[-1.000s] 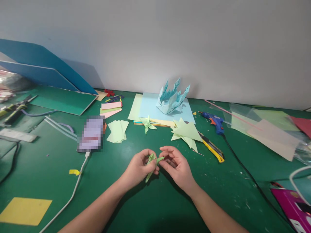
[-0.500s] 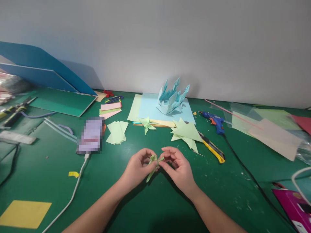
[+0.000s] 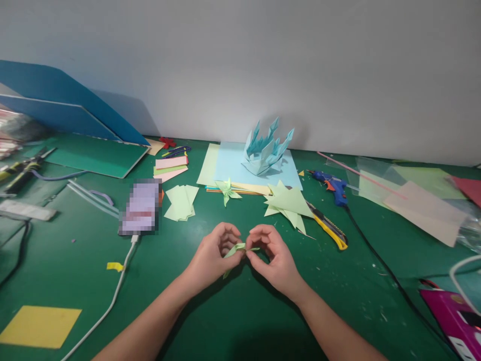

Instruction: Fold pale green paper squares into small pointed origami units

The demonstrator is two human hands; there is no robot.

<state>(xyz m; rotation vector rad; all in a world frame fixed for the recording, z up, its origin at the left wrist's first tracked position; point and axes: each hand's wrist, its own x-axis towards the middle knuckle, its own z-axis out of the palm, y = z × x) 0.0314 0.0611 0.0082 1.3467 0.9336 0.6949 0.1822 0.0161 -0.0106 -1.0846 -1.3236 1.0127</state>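
Between my two hands is a small folded light-green paper piece [image 3: 236,248], partly hidden by the fingers. My left hand [image 3: 218,253] pinches its left side between thumb and fingers, and one strip sticks out below the thumb. On the other side my right hand [image 3: 273,255] pinches the piece with thumb and index finger, a narrow tip showing past them. Beyond the hands lies a light-green origami flower [image 3: 227,192] with pointed petals. Light-green paper triangles [image 3: 288,201] are piled to its right, and cut light-green paper pieces [image 3: 181,202] are stacked to its left.
A blue folded-paper crown shape [image 3: 265,153] stands on blue sheets at the back. Right of the triangles lie a yellow utility knife [image 3: 330,231] and a blue glue gun [image 3: 332,185] with its cord. At left are a phone [image 3: 141,206] on a white cable and a yellow sheet [image 3: 41,327].
The folded green piece has turned between my fingers, and its lower strip shows less. My right fingers have curled in closer against it.
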